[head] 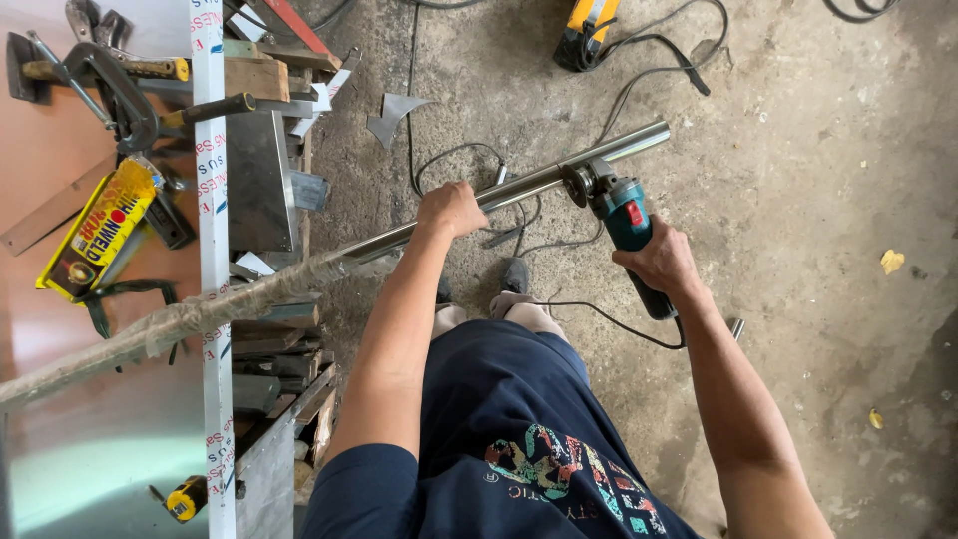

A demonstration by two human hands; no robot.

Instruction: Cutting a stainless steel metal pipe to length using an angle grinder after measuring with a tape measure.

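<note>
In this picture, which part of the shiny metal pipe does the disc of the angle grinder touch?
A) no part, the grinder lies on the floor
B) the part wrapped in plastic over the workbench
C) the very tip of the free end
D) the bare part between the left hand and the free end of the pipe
D: the right hand holds the teal angle grinder with its disc against the bare metal pipe, beyond the left hand and short of the free end.

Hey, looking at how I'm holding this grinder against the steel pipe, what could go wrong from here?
1. The left hand grips the steel pipe bare, close to the angle grinder; a kickback could likely reach it.
2. The pipe's far end hangs unsupported over the floor, so it may sag and pinch the disc.
3. The grinder's black cord trails by your feet, a possible trip or snag, with only the right hand on the tool.
</note>
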